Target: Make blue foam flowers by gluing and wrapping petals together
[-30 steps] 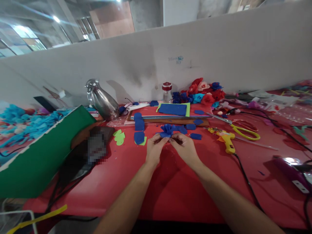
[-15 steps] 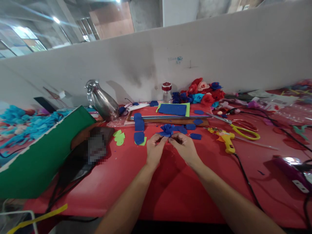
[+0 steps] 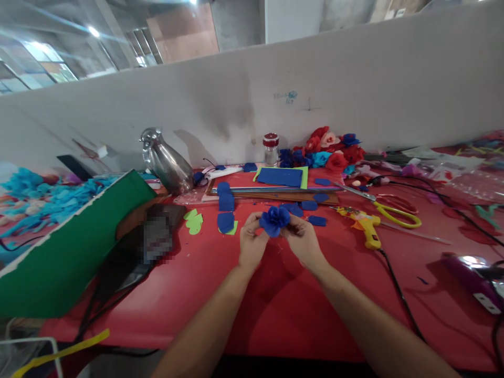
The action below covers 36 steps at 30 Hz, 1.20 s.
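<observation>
A dark blue paper flower (image 3: 274,220) is held between my two hands above the red table (image 3: 283,310), its ruffled face tipped toward me. My left hand (image 3: 252,239) pinches the flower's left edge. On the opposite edge, the fingers of my right hand (image 3: 302,239) are closed on it, partly hidden behind the petals. Loose blue paper petals (image 3: 226,222) lie beyond and to the left, and more blue petals (image 3: 309,205) lie just behind my right hand. Several lime-green paper leaves (image 3: 193,222) rest farther left.
A yellow glue gun (image 3: 371,233) and yellow-handled scissors (image 3: 397,207) lie to the right. Behind stand a steel jug (image 3: 169,165), a red-lidded jar (image 3: 271,149) and a heap of paper roses (image 3: 334,147). A green box (image 3: 74,247) and a black bag (image 3: 129,257) occupy the left.
The blue flower has been tilted so its open face now turns toward me. Both hands have shifted slightly apart to its sides and still grip it.
</observation>
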### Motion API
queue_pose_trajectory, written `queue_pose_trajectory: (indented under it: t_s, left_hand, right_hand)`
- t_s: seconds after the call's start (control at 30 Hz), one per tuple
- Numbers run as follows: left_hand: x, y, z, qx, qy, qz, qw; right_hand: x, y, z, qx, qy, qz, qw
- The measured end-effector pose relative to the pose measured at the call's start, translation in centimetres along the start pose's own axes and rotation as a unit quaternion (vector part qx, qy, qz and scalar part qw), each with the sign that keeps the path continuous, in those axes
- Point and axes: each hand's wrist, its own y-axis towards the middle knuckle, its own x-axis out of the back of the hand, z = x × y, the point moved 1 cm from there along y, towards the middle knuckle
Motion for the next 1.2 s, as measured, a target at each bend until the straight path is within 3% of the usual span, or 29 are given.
queue_pose_trajectory:
  t_s: [0.2, 0.33, 0.63, 0.93, 1.2]
  left_hand:
    - [0.2, -0.2, -0.4, -0.124, 0.059, -0.011, 0.991]
    - [0.1, -0.3, -0.5, -0.138, 0.071, -0.016, 0.988]
    - [-0.4, -0.3, 0.1, 0.015, -0.047, -0.024, 0.998]
    - [-0.6, -0.8, 1.3, 0.059, -0.106, -0.037, 0.992]
    - [-1.5, -0.3, 1.1, 0.194, -0.270, -0.055, 0.942]
  right_hand:
    - [0.1, 0.1, 0.1, 0.050, 0.011, -0.003, 0.999]
    - [0.1, 0.0, 0.4, 0.043, -0.005, 0.002, 0.999]
    - [0.0, -0.3, 0.3, 0.056, -0.098, -0.022, 0.993]
    - [-0.1, -1.2, 1.8, 0.180, -0.233, -0.058, 0.954]
    - [-0.3, -1.3, 1.2, 0.146, -0.260, -0.037, 0.954]
